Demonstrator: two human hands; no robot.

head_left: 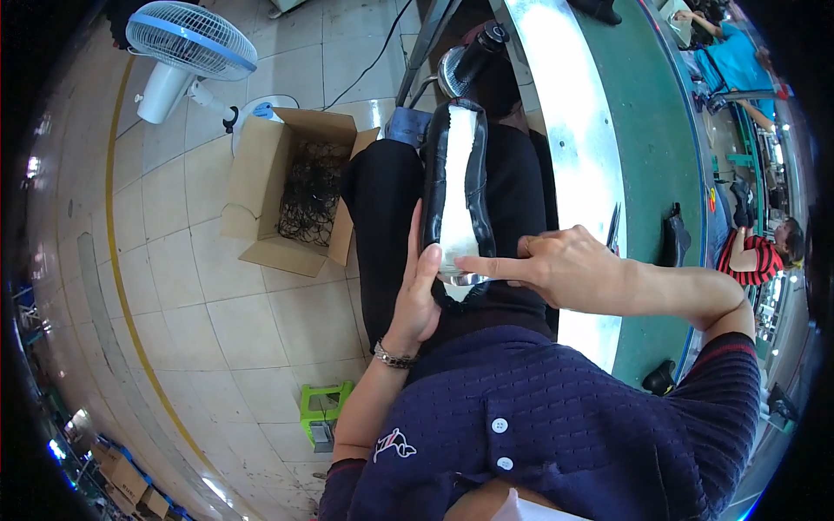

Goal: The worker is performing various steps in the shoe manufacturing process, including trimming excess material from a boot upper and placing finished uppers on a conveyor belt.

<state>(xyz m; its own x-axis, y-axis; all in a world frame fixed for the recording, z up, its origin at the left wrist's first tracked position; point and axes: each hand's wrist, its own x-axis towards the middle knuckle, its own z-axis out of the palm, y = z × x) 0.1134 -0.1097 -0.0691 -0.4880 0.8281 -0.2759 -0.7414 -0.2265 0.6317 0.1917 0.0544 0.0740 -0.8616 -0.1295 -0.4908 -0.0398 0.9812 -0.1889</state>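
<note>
A black leather shoe (480,178) lies lengthwise on my lap with its underside up. A white insole surface (455,201) runs along it between the folded black edges. My left hand (417,291) grips the near end from the left, thumb along the side. From the right, my right hand (552,269) reaches over the same end. Its index finger is stretched out and touches the white surface, while the other fingers are curled; whether they hold anything is hidden. Under that fingertip, a shiny strip (465,279) crosses the shoe's end.
At my left stand an open cardboard box (261,174) with dark tangled strands, a fan (187,43) and a green stool (326,395). Along my right runs a bench with a pale edge (591,156) and green belt (647,130); a black shoe (675,239) lies there. People sit beyond.
</note>
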